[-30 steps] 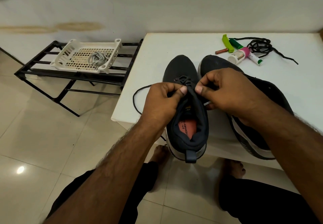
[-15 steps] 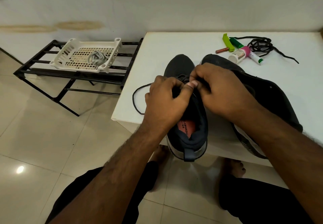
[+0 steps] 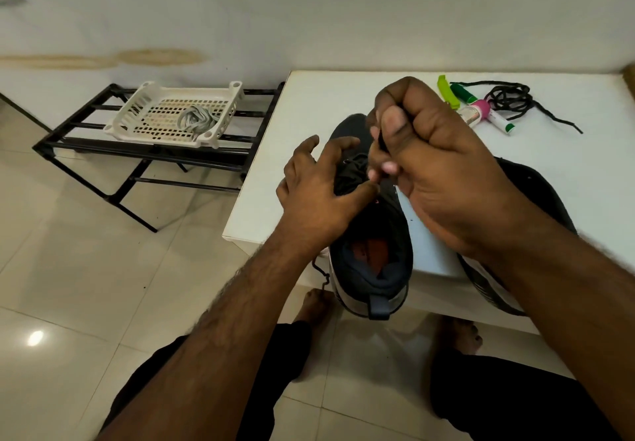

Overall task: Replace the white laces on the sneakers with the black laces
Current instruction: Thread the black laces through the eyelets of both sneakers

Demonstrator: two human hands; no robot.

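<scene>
A dark sneaker point(image 3: 372, 265) stands at the white table's point(image 3: 343, 103) front edge, heel toward me, orange insole showing. My right hand point(image 3: 436, 165) is raised above its tongue and pinches a black lace point(image 3: 382, 143), pulled up taut. My left hand point(image 3: 316, 186) rests on the sneaker's left side with fingers spread, thumb by the eyelets. The lace's other end point(image 3: 321, 274) hangs off the table edge. The second dark sneaker point(image 3: 539, 193) lies to the right, mostly behind my right forearm. A spare black lace point(image 3: 512, 98) lies coiled at the far right. Pale laces point(image 3: 196, 121) sit in a white basket point(image 3: 137, 110).
The basket stands on a black metal rack point(image 3: 144, 155) left of the table, over a tiled floor. Beside the spare lace lie a green clip point(image 3: 446, 91), a green-capped tube point(image 3: 498, 121) and a pink-lidded bottle point(image 3: 476, 114). My bare feet point(image 3: 314, 306) show under the table edge.
My right hand has risen from the eyelets, drawing the black lace upward. My left hand has let go and spread its fingers on the sneaker. The loose loop left of the shoe is gone.
</scene>
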